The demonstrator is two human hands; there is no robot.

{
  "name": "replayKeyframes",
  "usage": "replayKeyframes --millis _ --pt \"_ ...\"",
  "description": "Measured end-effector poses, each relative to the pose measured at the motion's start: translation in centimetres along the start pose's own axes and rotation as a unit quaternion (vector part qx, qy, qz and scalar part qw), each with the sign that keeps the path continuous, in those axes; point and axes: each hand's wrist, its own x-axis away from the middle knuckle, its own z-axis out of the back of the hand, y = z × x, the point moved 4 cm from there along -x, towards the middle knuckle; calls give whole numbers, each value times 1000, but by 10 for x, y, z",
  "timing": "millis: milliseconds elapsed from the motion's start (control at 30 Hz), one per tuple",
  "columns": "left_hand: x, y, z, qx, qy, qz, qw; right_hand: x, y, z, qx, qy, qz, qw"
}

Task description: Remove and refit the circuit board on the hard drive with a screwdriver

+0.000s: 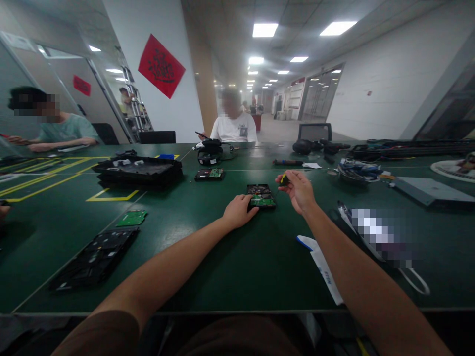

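Black hard drive (261, 194), pointing lengthwise away (board (263, 200) nearest), left hand (239, 211) grasping it, right hand (299, 190) gripping tool (284, 180)

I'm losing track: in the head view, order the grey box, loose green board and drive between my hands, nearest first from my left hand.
1. Drive, touching left hand.
2. Loose green board, to the left.
3. Grey box, far right.

A red paper sign (163, 69) hangs on a white pillar (178, 112); bundled cables (358, 170) lie near a flat grey box (432, 189).
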Motion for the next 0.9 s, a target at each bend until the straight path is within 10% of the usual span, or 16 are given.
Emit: replayKeyframes --millis 900 --pt "0 -1 -2 2 5 0 1000 2 -2 -3 10 -8 -10 1000"
